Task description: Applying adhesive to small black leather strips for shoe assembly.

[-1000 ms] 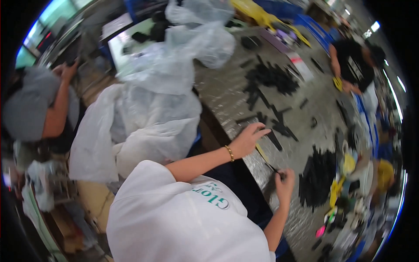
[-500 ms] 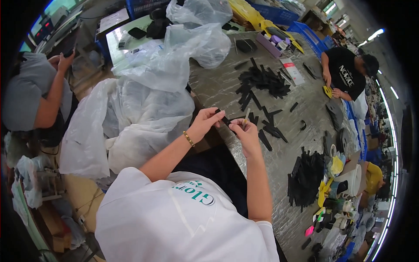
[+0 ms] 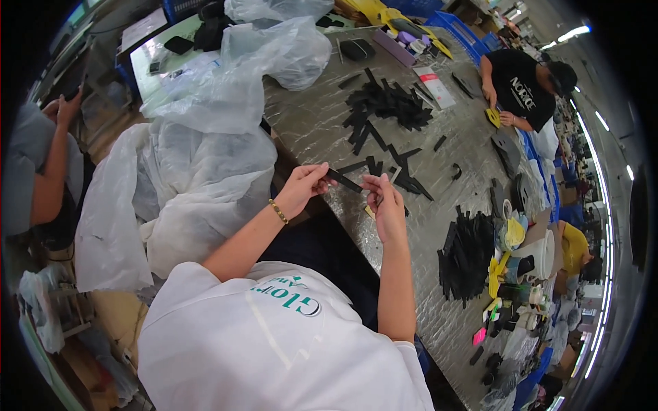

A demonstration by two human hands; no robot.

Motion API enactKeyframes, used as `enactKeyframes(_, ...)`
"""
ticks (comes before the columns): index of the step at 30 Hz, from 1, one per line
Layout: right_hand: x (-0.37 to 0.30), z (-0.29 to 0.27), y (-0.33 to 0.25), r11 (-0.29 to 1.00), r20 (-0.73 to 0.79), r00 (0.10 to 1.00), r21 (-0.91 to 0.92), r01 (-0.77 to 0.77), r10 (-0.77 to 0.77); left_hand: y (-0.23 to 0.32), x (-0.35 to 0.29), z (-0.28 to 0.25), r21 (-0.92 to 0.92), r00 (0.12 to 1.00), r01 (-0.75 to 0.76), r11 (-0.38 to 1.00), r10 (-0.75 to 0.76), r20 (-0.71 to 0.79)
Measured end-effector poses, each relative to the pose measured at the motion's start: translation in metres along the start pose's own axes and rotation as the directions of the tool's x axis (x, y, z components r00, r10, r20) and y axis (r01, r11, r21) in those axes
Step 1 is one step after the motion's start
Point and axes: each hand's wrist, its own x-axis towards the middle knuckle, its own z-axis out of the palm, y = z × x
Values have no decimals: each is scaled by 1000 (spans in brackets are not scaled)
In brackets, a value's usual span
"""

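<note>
A short, flat black strip [image 3: 345, 180] is held over the table's near edge by my left hand [image 3: 301, 192], thumb and fingers pinched on its left end. At its other end is my right hand [image 3: 388, 209], fingers bent; whether they touch the strip I cannot tell. A thin pale stick-like tool [image 3: 395, 175] sticks up from my right fingers, its kind too small to make out. Just beyond my hands lie several loose black strips [image 3: 409, 179], with a larger heap of them [image 3: 391, 106] farther back.
Another pile of black strips [image 3: 467, 255] lies on the metal-topped table [image 3: 425, 301] at right. Clear plastic sheeting [image 3: 205, 185] bulges at left. A purple box of bottles [image 3: 395, 46] stands at the back. Across the table a co-worker [image 3: 521, 89] handles a yellow piece.
My right fingers have moved off the strip's middle toward its far end, so more of the strip shows between my hands. The whole view has shifted, moving the scene leftward.
</note>
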Motion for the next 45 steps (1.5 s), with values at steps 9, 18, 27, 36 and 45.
enactKeyframes(9,-32,-10,16,998,-120,992,-48,45,-51,-17,2,32,129,997,-71,989,67,37)
enactKeyframes(18,-106,-109,48,924,-472,834,-366,110,-287,-57,-6,72,451,975,-202,869,136,175)
enactKeyframes(27,-116,-176,30,714,-506,705,-700,1,-497,-47,14,83,701,701,-709,78,194,687)
enactKeyframes(36,-18,-100,42,486,-155,807,-855,179,-569,-36,14,75,751,743,-654,-91,111,660)
enactKeyframes(45,-17,-116,47,479,-125,782,-845,239,-610,-44,21,78,725,727,-677,-129,35,686)
